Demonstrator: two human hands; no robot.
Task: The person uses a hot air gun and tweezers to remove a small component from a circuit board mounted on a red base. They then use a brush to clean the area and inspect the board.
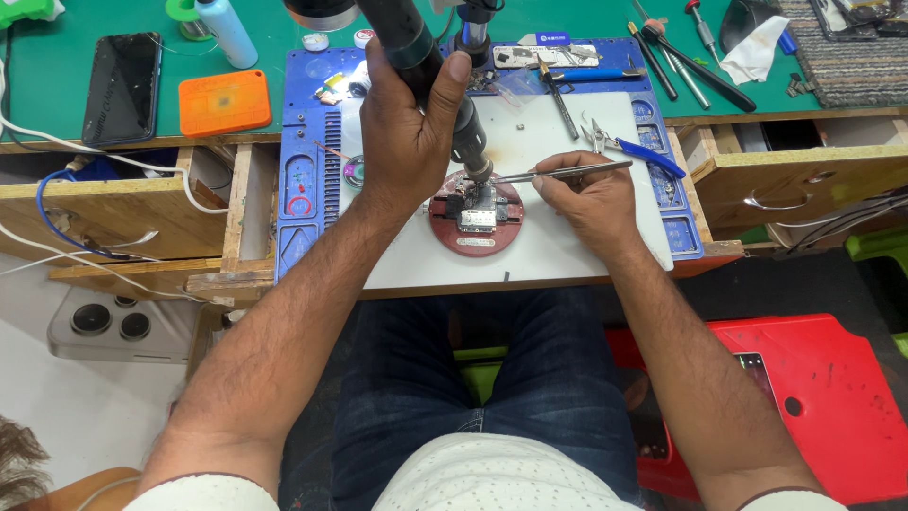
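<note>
Cluttered green bench (57, 66), blue mat (301, 180)

The left hand (405, 132) is wrapped around a black hot air tool (427, 80). The tool's tip points down at a small circuit board (477, 210). The board sits on a round red holder (476, 216) on a white mat (530, 255). The right hand (586, 199) pinches thin metal tweezers (563, 173), and their tip is right by the board. Blue-handled pliers (629, 147) lie near the right hand. A dark phone (121, 87) and an orange pad (224, 102) lie on the green table (57, 66).
</note>
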